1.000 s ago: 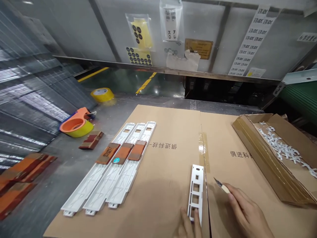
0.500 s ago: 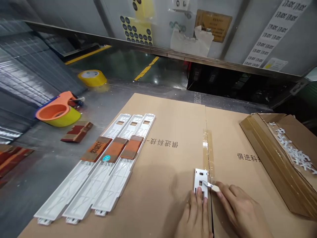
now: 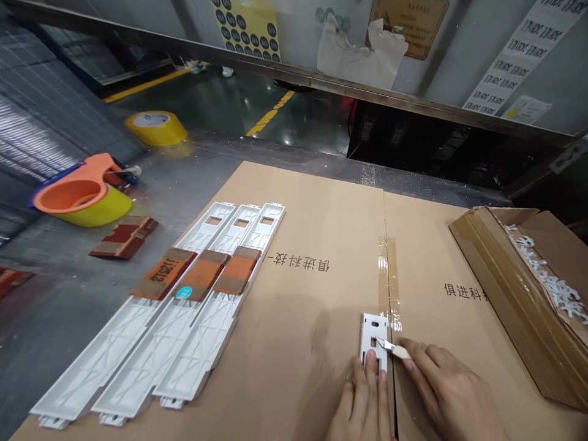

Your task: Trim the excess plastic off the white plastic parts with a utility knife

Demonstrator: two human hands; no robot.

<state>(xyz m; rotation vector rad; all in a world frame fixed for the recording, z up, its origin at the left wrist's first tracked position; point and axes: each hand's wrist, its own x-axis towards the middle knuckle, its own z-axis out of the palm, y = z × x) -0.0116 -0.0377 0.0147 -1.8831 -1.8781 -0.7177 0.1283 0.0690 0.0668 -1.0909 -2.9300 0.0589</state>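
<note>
A small white plastic strip (image 3: 373, 331) with rectangular cut-outs lies on the brown cardboard sheet (image 3: 321, 220) near its taped seam. My left hand (image 3: 365, 404) lies flat on the strip's near end and presses it down. My right hand (image 3: 452, 398) grips a small craft knife (image 3: 394, 348) with a pale handle; its blade tip rests in one of the strip's cut-outs.
Three long white plastic trays (image 3: 151, 343) with orange-brown blocks (image 3: 199, 278) across them lie side by side at the left. An orange tape dispenser (image 3: 80, 193), a yellow tape roll (image 3: 154, 125) and a reddish block (image 3: 122, 236) sit on the metal table. An open cardboard box (image 3: 519, 294) with white scraps stands at right.
My left hand slid up over the strip and now covers most of it. My right hand brought the knife from beside the strip onto a cut-out. The camera tilted down.
</note>
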